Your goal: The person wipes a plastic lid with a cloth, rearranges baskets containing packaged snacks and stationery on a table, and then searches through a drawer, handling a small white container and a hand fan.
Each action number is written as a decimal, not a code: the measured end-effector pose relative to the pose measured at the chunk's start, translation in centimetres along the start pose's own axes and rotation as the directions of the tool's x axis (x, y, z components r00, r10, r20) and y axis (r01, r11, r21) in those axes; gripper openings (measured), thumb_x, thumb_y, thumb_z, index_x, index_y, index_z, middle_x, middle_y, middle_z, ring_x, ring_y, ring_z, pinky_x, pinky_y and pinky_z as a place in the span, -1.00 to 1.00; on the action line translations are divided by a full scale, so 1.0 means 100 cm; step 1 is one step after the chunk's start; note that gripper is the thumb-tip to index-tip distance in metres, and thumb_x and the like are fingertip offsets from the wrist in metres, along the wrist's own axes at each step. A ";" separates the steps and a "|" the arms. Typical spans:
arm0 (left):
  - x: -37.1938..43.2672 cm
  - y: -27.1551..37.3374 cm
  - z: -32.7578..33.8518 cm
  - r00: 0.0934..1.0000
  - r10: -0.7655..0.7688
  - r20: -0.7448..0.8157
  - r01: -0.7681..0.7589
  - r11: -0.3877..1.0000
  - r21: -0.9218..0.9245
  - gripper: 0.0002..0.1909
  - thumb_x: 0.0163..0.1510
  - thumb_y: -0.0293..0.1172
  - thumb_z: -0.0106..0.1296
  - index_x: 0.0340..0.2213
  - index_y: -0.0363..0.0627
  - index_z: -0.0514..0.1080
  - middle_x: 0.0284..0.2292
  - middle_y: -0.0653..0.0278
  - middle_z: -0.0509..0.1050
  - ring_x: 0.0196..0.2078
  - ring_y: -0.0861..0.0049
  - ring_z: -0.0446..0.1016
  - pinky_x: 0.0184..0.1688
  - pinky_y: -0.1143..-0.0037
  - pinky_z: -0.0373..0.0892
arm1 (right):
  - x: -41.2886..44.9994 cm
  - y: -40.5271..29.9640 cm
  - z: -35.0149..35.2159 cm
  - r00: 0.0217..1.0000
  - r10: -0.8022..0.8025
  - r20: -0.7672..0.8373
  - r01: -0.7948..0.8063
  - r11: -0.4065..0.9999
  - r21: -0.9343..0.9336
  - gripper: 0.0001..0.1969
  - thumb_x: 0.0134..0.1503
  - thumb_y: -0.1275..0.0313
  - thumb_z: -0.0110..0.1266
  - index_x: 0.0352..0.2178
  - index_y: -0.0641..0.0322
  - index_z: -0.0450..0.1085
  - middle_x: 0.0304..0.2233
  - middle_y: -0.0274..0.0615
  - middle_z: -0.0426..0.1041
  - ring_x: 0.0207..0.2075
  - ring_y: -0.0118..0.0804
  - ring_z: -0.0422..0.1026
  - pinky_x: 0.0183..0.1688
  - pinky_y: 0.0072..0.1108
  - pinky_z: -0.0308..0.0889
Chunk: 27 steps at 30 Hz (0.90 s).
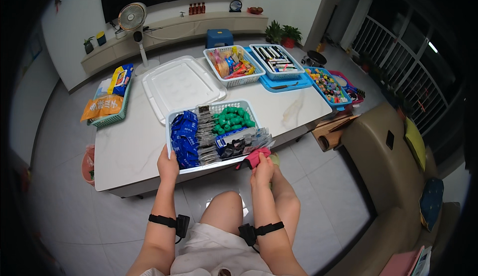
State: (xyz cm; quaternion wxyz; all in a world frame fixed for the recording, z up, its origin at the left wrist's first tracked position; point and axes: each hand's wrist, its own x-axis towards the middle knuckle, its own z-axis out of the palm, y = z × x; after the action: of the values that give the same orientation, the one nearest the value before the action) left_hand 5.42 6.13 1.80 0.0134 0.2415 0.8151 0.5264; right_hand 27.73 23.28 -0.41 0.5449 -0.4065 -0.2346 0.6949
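Observation:
A white plastic basket (210,166) rests on the near edge of the marble-patterned table. My left hand (168,165) grips its left front corner. Inside, blue packets (184,137) fill the left side, with a row of clear-wrapped packets (206,137) beside them. Green rounded objects (232,120) lie at the back right. Clear plastic bags with black contents (239,146) are at the front right. My right hand (263,169) pinches a pink and black item (257,157), apparently fabric, by the basket's right front corner; its exact kind is unclear.
On the table (125,156) are a white lid (183,80), a green basket (112,119) of snack bags, a snack basket (239,81) and a marker basket (285,75) on a blue lid (274,86). A blue tray of small colourful pieces (328,85) stands off its right end. A sofa (368,141) flanks my right.

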 end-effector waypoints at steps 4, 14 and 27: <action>0.000 0.000 -0.002 1.000 0.014 0.004 -0.014 0.999 0.050 -0.65 0.05 -0.47 -0.15 -0.09 -0.22 0.32 -0.25 -0.05 0.45 -0.17 0.14 0.44 -0.12 0.39 0.31 | 0.028 -0.005 -0.001 0.999 -0.035 0.022 0.034 0.998 0.057 -0.90 0.09 0.46 -0.05 -0.48 0.22 0.36 -0.50 -0.35 0.41 -0.49 -0.52 0.35 -0.43 -0.69 0.23; 0.031 0.001 0.005 0.996 0.051 0.078 -0.054 0.998 0.032 -0.63 0.04 -0.42 -0.14 -0.09 -0.20 0.32 -0.22 -0.04 0.44 -0.16 0.12 0.42 -0.12 0.37 0.31 | 0.071 -0.051 -0.020 0.909 0.060 0.413 0.226 0.761 -0.608 -0.73 0.12 0.35 -0.08 -0.42 0.40 0.43 -0.57 -0.36 0.40 -0.54 -0.55 0.29 -0.47 -0.69 0.20; -0.094 0.038 0.056 0.842 -0.356 0.405 0.539 0.591 -0.601 -0.68 0.15 -0.31 -0.20 -0.10 -0.17 0.09 -0.49 0.21 0.34 -0.56 0.48 0.44 -0.62 0.64 0.32 | -0.017 -0.005 -0.053 0.973 -0.002 0.232 0.110 0.886 -0.451 -0.78 0.15 0.37 -0.12 -0.43 0.32 0.37 -0.53 -0.33 0.41 -0.55 -0.55 0.31 -0.50 -0.69 0.20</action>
State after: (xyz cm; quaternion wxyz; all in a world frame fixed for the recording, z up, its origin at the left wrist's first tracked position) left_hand 16.67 8.30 0.45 0.3351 0.0662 0.5822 0.7378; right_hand 32.47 21.21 -2.49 0.4228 -0.4358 -0.4645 0.6446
